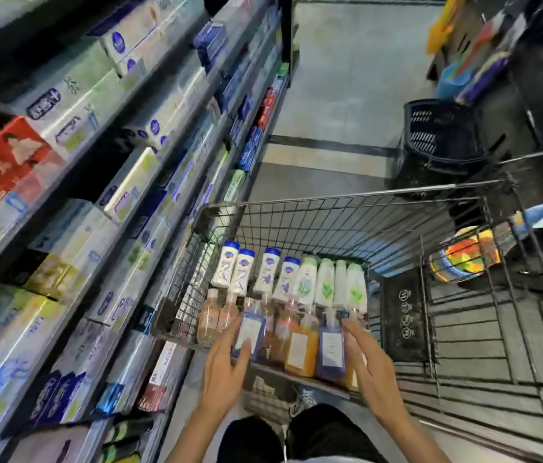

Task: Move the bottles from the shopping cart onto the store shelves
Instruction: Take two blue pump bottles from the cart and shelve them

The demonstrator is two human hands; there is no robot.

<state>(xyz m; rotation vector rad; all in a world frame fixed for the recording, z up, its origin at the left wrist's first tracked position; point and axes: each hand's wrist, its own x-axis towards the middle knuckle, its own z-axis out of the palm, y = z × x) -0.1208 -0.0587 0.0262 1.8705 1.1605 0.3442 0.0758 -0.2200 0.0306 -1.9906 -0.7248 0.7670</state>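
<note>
Bottles fill the wire shopping cart (216, 208) in front of me, parked just beside the store shelves (103, 182) on my left. My left hand (221, 372) reaches in with fingers straight and relaxed, fingertips touching the label of a purple bottle (250, 325) without gripping it. My right hand (368, 365) is likewise released, fingers extended, resting against the side of a second purple bottle (330, 349). An orange bottle (300, 349) stands between the two. Pinkish bottles (211, 315) stand at the near left corner. Behind them runs a row of white bottles with blue caps (246, 272) and white bottles with green leaf labels (325, 284). A black basket (437, 135) sits on the floor beyond the cart.
</note>
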